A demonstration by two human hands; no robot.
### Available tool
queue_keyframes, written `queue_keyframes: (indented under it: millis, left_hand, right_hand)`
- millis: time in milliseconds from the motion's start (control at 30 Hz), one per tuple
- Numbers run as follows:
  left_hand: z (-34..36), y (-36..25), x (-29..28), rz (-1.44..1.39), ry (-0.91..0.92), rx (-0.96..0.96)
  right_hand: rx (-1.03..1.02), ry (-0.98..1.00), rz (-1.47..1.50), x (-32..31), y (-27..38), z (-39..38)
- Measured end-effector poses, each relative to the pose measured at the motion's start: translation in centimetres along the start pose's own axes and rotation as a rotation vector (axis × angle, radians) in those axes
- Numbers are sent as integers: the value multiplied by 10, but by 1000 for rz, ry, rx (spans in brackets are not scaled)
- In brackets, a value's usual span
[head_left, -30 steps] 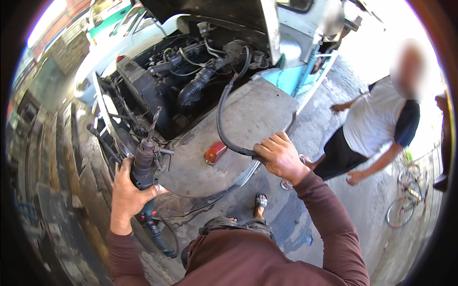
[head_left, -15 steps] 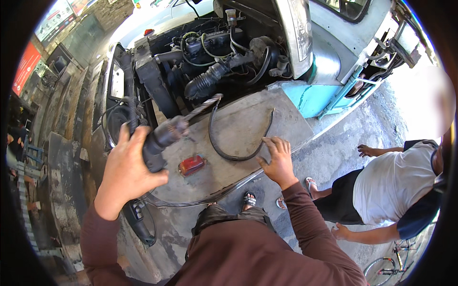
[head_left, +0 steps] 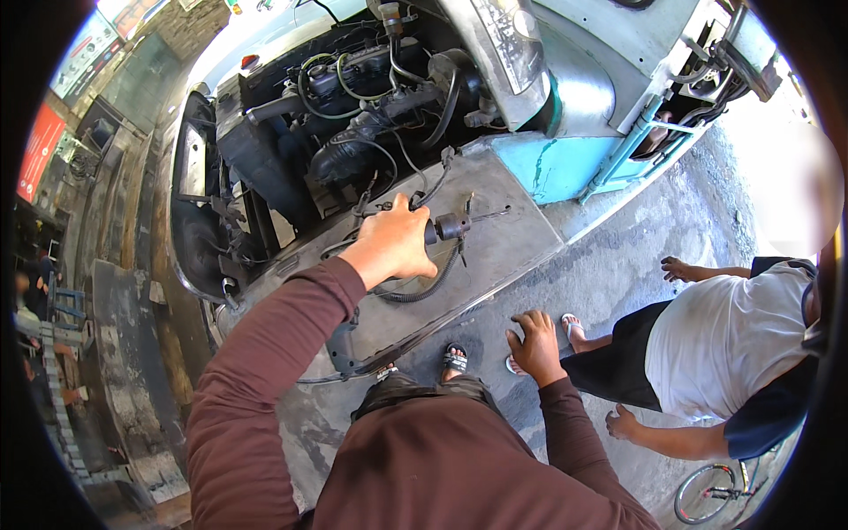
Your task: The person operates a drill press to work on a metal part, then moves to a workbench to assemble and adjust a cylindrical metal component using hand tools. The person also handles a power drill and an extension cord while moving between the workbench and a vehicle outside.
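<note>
My left hand [head_left: 397, 240] is wrapped around the front body of a dark power drill [head_left: 453, 226]. The drill is low over the grey metal panel [head_left: 521, 234] beside the open engine bay, its bit pointing right. Whether it rests on the panel I cannot tell. Its dark rear part [head_left: 343, 344] shows below my left forearm, near the panel's front edge. A black hose [head_left: 420, 296] curves on the panel next to my left hand. My right hand [head_left: 535, 346] hangs empty off the panel's front edge, fingers apart and slightly bent.
The engine [head_left: 362, 115] lies exposed behind the panel, below a raised hood [head_left: 499, 62]. To the right stands a person in a white shirt [head_left: 707, 353], close to my right hand. A bicycle wheel [head_left: 704, 495] is at the lower right. Wooden planks [head_left: 132, 336] lie at the left.
My left hand has swung the drill rightward and down over the panel, turning its bit to the right. The red lamp is now hidden. My right hand has moved down, away from the hose.
</note>
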State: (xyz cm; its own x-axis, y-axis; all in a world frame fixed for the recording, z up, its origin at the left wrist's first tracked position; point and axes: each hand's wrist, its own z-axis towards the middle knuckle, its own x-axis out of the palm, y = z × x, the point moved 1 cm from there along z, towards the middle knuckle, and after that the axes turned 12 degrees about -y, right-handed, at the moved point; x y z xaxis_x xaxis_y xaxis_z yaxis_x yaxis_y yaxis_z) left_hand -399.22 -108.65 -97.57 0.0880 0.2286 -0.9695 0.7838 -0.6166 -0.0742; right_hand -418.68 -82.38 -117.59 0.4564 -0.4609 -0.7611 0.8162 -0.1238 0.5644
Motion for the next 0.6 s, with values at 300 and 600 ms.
queue_keyframes:
  millis: [300,600]
  left_hand:
    - [40,-4,44,-111,68,47]
    - [20,11,59,-108,-77,122]
  right_hand:
    - [164,256,74,21,-15,-44]
    - [214,370,145,34,-12,-22]
